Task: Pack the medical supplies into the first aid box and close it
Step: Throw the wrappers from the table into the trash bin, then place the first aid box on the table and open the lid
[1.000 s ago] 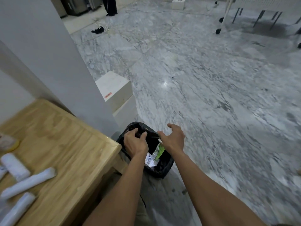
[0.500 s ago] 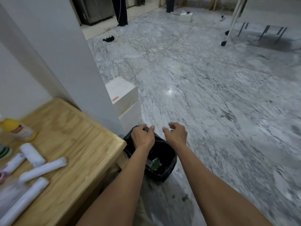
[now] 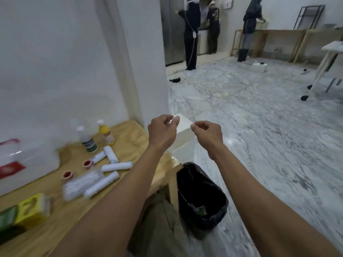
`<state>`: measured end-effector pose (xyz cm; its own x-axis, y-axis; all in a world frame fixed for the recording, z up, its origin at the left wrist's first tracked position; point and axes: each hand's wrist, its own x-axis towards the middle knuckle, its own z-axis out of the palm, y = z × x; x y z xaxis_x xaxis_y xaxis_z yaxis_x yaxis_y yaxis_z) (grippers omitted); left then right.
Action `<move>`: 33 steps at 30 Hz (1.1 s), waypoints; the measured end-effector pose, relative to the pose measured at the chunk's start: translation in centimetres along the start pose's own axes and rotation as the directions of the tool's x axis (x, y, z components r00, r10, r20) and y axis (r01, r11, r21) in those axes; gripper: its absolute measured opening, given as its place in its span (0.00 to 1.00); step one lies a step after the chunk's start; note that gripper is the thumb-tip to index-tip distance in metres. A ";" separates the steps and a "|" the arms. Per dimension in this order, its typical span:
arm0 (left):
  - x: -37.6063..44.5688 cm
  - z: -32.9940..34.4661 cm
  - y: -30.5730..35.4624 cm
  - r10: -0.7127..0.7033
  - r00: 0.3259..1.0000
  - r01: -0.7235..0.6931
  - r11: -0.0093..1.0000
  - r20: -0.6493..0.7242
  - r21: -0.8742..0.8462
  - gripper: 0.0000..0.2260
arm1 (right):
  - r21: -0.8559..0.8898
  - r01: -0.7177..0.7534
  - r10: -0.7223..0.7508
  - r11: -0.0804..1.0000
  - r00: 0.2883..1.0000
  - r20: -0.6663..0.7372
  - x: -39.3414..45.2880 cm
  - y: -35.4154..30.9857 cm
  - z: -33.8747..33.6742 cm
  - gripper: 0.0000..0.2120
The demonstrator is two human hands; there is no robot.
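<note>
both hands have been raised from the rim of the black bin [image 3: 202, 199] at lower centre to mid-frame. left hand [image 3: 161, 131] and right hand [image 3: 207, 134] are held in the air with fingers loosely curled; whether anything is pinched cannot be told through the blur. white bandage rolls [image 3: 116, 166] and two bottles [image 3: 106, 133] are seen on the wooden table [image 3: 128, 143] at left, beside the translucent first aid box [image 3: 27, 160] at the left edge.
</note>
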<state>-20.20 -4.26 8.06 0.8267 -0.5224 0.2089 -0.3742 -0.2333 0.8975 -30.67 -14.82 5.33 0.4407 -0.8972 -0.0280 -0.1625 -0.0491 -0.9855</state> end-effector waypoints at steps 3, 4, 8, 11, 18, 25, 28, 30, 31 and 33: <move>-0.5 -5.6 0.1 -0.008 0.997 0.008 1.000 -0.083 -0.008 0.12 | 0.044 0.068 -0.073 0.997 0.990 0.119 -1.4 -3.0 3.3 0.13; -0.9 -7.5 0.0 -0.009 0.993 0.009 1.000 -0.115 0.006 0.12 | 0.053 0.088 -0.095 0.995 0.983 0.159 -2.0 -4.1 4.5 0.13; -3.1 -15.4 -1.4 -0.054 0.971 0.059 0.998 -0.231 0.012 0.11 | 0.089 0.186 -0.205 0.979 0.925 0.319 -5.1 -7.2 9.6 0.14; -5.4 -20.9 -3.3 -0.100 0.935 0.109 0.994 -0.342 0.006 0.10 | 0.122 0.219 -0.250 0.968 0.868 0.429 -8.3 -8.4 13.5 0.13; -11.2 -30.7 -8.9 -0.217 0.829 0.223 0.973 -0.516 -0.052 0.04 | 0.149 0.269 -0.301 0.952 0.717 0.629 -15.4 -8.6 21.1 0.11; -13.4 -37.4 -13.9 -0.270 0.741 0.303 0.952 -0.615 -0.052 0.04 | 0.109 0.283 -0.280 0.953 0.683 0.675 -19.0 -8.1 27.3 0.12; -12.8 -38.9 -15.7 -0.282 0.725 0.315 0.947 -0.628 -0.061 0.06 | 0.066 0.305 -0.265 0.950 0.678 0.686 -19.6 -7.9 29.7 0.14; -11.9 -39.6 -16.8 -0.279 0.709 0.314 0.947 -0.647 -0.065 0.10 | 0.029 0.320 -0.255 0.947 0.690 0.677 -19.4 -7.8 31.4 0.16; -11.3 -39.8 -17.0 -0.275 0.697 0.314 0.947 -0.663 -0.062 0.12 | 0.019 0.326 -0.254 0.945 0.698 0.670 -19.2 -7.8 32.2 0.17; -9.8 -40.6 -17.6 -0.269 0.674 0.327 0.944 -0.688 -0.048 0.17 | -0.010 0.339 -0.249 0.941 0.712 0.656 -18.6 -7.8 34.1 0.20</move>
<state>-4.70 38.29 6.01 0.9468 0.2752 0.1666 -0.0623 -0.3513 0.9342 -7.49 17.27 7.83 0.9336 -0.3391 0.1160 -0.0125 -0.3544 -0.9350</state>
